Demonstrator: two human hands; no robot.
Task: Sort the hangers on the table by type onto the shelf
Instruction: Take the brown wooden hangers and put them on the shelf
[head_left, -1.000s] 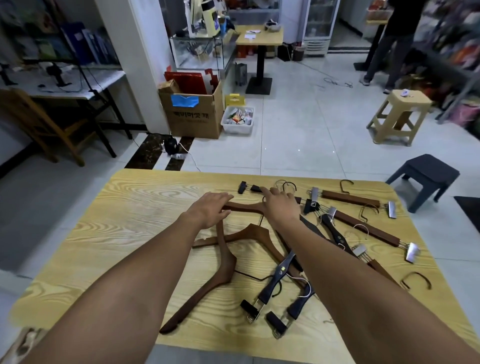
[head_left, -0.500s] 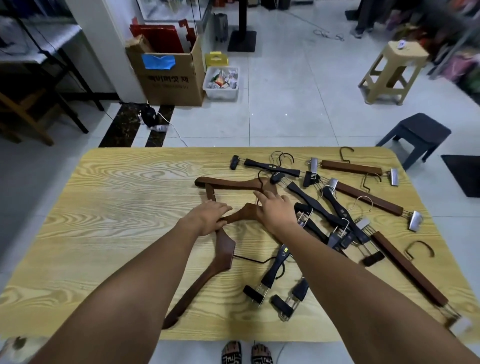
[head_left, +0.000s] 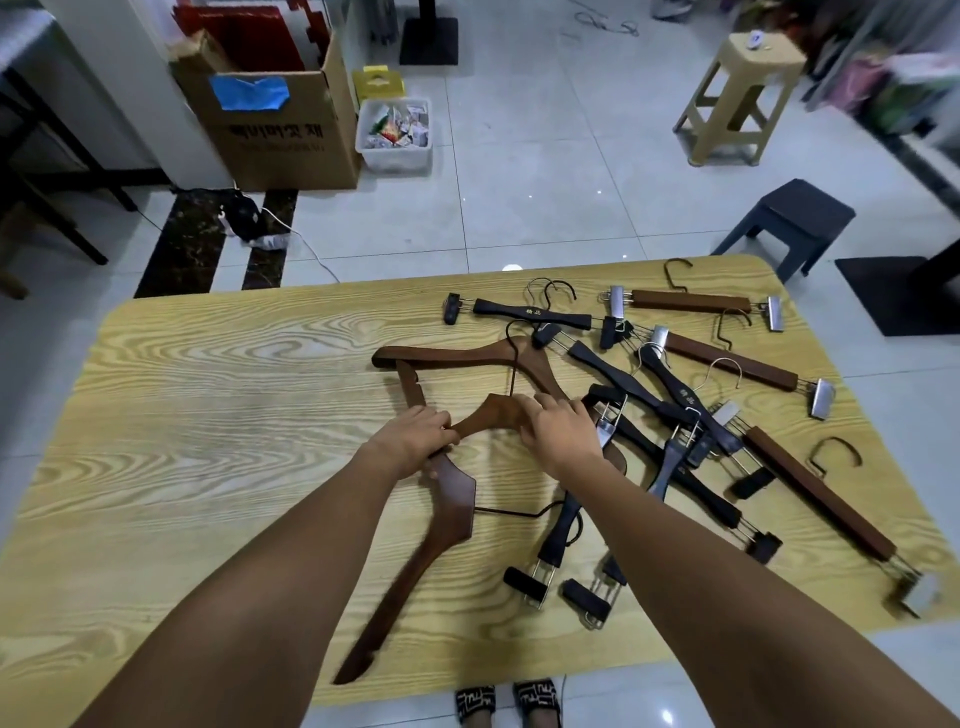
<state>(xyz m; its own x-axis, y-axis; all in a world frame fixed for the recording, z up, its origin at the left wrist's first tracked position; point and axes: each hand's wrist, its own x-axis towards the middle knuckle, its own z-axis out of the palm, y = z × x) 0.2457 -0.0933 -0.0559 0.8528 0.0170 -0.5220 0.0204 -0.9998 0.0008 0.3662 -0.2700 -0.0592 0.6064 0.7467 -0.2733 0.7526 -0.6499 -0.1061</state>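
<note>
Three brown wooden coat hangers overlap mid-table. My left hand (head_left: 415, 434) and my right hand (head_left: 558, 428) both grip the middle one (head_left: 496, 413) on either side of its neck. Another coat hanger (head_left: 457, 358) lies just behind it, and a third (head_left: 441, 525) runs toward the near edge under my left hand. To the right lies a tangle of several black clip hangers (head_left: 639, 395). Brown wooden clip-bar hangers (head_left: 727, 358) with metal clips lie along the right side. No shelf is in view.
The wood-grain table (head_left: 208, 415) stands on a tiled floor. Beyond its far edge are a cardboard box (head_left: 280, 130), a white bin (head_left: 395, 135), a beige stool (head_left: 737, 98) and a dark stool (head_left: 795, 218). My sandalled feet (head_left: 509, 701) show below the near edge.
Both hands pulled back from the far coat hanger and closed on the middle coat hanger. The camera tilted down, so the room behind has left the view.
</note>
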